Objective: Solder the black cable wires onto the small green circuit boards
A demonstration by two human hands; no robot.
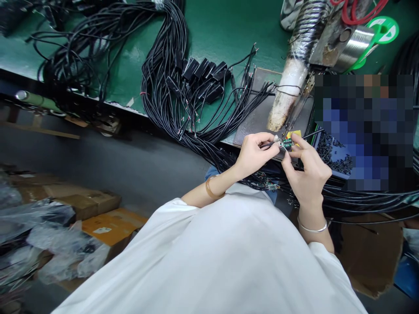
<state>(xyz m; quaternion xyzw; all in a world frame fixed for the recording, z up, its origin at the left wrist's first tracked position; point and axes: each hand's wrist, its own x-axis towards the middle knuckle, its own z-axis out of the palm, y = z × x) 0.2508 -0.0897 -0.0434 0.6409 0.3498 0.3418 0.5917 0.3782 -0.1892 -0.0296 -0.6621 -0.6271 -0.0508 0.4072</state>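
Observation:
My left hand [253, 152] is closed in a pinch on the stripped end of a black cable [267, 144]. My right hand [307, 168] curls its fingertips around a small green circuit board [287, 144], so its far edge is partly hidden. The cable's thin wires meet the board between both hands, but whether they are joined is too small to tell. Just above the board, a thin metal tip [288, 126] slants down from a bench-mounted fixture. A yellow pad [296, 134] lies right behind the board.
A wrapped duct [290, 78] and a solder wire spool [355, 49] stand beyond my hands. Bundled black cables [165, 96] and black housings [204, 72] cover the green bench [225, 26]. To the right is a blue bin [338, 150] of small black parts; boxes [109, 224] stand below left.

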